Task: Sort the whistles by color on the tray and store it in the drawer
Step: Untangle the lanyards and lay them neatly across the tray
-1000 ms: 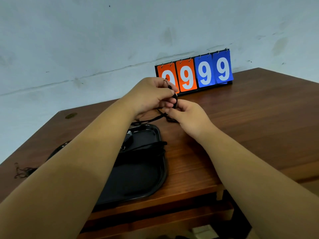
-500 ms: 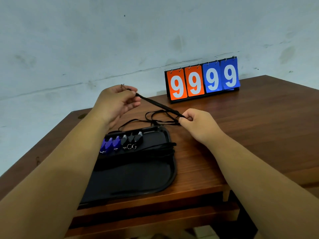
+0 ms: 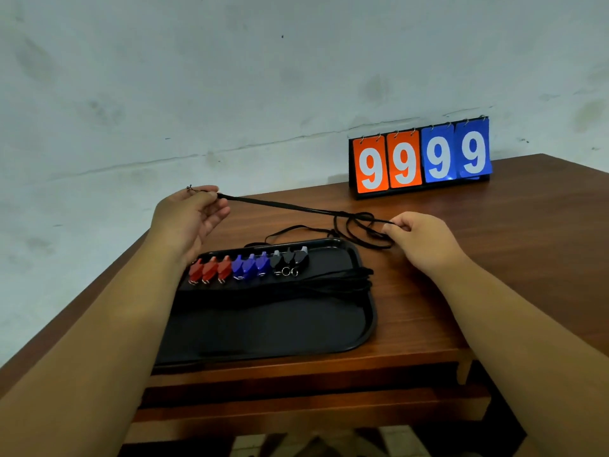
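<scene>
Nine whistles (image 3: 248,267) line the far edge of the tray (image 3: 329,331): red, blue, black. Beyond it, left hand (image 3: 188,219) and right hand (image 3: 421,239) each pinch one taut lanyard (image 3: 280,206); bare tabletop (image 3: 494,275) lies to its right.

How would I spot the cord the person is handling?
Find the black tray on the wooden table. Beyond its far rim a thin black lanyard stretches between the left hand and the right hand. Unlike the cords bundled on the tray, it is lifted, looping near the right hand.
</scene>
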`<action>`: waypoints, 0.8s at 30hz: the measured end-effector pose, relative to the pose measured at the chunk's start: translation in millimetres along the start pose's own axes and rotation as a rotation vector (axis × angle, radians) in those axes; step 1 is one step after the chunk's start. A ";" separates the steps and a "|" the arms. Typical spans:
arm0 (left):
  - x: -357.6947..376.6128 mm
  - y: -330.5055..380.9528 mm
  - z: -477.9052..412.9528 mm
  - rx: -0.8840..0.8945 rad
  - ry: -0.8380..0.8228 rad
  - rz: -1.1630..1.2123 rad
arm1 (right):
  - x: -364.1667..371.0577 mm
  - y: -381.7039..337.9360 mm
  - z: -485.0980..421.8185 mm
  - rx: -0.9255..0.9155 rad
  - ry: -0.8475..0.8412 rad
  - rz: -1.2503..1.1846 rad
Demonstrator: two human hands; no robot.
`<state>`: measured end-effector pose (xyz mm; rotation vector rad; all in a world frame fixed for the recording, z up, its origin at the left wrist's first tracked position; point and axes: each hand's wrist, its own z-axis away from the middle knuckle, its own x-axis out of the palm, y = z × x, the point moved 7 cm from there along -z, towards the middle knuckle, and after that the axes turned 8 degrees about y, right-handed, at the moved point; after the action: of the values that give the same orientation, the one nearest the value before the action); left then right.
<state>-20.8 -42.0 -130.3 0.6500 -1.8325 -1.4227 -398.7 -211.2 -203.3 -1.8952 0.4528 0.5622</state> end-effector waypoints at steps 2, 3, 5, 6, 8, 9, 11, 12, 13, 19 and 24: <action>-16.3 0.2 -0.6 -0.001 0.023 -0.003 | 0.0 -1.2 1.7 -0.002 0.004 0.015; -24.4 0.2 -1.0 -0.003 0.031 -0.004 | -0.2 -2.6 2.7 -0.005 0.008 0.026; -39.2 0.4 -1.1 -0.002 0.044 -0.006 | -0.2 -5.4 4.1 -0.018 0.011 0.065; -46.2 0.7 -1.0 -0.002 0.053 -0.010 | 0.1 -6.4 4.8 -0.019 0.010 0.084; -60.1 1.8 -1.6 0.002 0.081 -0.011 | 0.9 -7.7 5.9 -0.017 0.015 0.117; -66.8 2.7 -2.5 0.004 0.097 -0.002 | 0.7 -7.9 6.2 -0.017 0.023 0.128; -77.3 4.5 -2.7 0.003 0.118 0.009 | -0.1 -8.7 7.7 -0.019 0.038 0.131; -81.0 5.2 -1.3 -0.001 0.116 0.003 | -0.2 -10.2 9.4 -0.023 0.034 0.136; -83.9 5.9 1.0 -0.005 0.111 -0.009 | 0.3 -11.6 11.2 -0.025 0.025 0.144; -84.9 20.0 22.2 0.018 0.010 -0.089 | -1.3 -35.9 14.8 -0.112 0.113 0.261; -53.8 56.1 51.7 0.069 -0.167 -0.102 | 16.3 -81.1 32.9 -0.086 0.070 0.292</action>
<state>-26.2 44.5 -95.6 0.6858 -2.0108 -1.5247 -346.4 -151.5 -162.7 -1.9486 0.7693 0.7176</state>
